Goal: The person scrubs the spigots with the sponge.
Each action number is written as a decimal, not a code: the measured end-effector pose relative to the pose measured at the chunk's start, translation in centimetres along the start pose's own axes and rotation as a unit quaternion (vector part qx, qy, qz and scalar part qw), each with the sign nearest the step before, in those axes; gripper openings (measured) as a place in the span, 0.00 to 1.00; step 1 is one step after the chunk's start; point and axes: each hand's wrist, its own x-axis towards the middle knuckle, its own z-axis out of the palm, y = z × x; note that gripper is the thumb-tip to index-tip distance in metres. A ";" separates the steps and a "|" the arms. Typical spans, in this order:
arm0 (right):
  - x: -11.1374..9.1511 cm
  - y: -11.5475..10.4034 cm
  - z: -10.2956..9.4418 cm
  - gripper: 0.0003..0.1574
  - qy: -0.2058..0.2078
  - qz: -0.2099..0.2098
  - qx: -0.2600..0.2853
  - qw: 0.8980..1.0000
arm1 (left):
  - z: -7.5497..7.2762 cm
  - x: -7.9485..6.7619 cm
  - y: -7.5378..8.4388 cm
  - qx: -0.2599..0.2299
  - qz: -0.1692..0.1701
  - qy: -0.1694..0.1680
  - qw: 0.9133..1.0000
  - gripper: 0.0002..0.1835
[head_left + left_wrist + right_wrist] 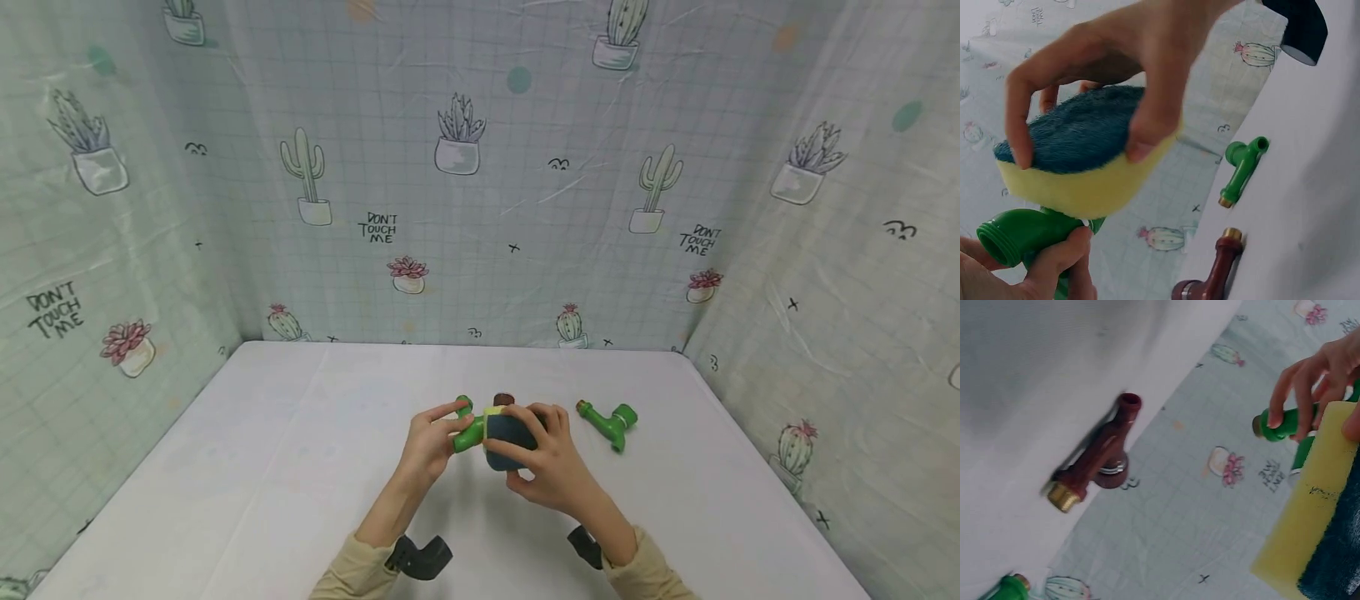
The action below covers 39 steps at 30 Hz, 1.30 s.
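Observation:
My left hand (429, 443) holds a green plastic tap (468, 436) by its body, up over the white table. In the left wrist view the threaded round end of this tap (1029, 230) faces the camera. My right hand (557, 467) grips a sponge (506, 439), fingers and thumb spread around its dark blue-green scouring side. The sponge's yellow side (1085, 190) is turned to the tap and appears to touch it. Part of the tap is hidden behind the sponge and my left fingers.
A dark red tap (1100, 447) with a brass thread lies on the table beyond my hands. Another green tap (609, 425) lies to the right. Black curved pieces (423, 558) sit at both wrists. Cactus-printed cloth (480, 208) encloses the table's back and sides.

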 end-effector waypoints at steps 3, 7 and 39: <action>-0.7 0.5 0.4 0.37 0.007 -0.019 -0.012 1.000 | -0.1 0.2 -0.4 -0.022 -0.030 -0.019 0.999 0.21; -1.5 1.0 0.4 0.37 0.002 -0.033 -0.047 0.998 | -0.4 0.3 -0.9 -0.060 -0.060 -0.045 0.995 0.24; 0.1 2.8 -1.4 0.31 -0.051 0.130 0.083 0.987 | -0.1 -0.8 -0.3 0.075 0.067 -0.012 0.995 0.26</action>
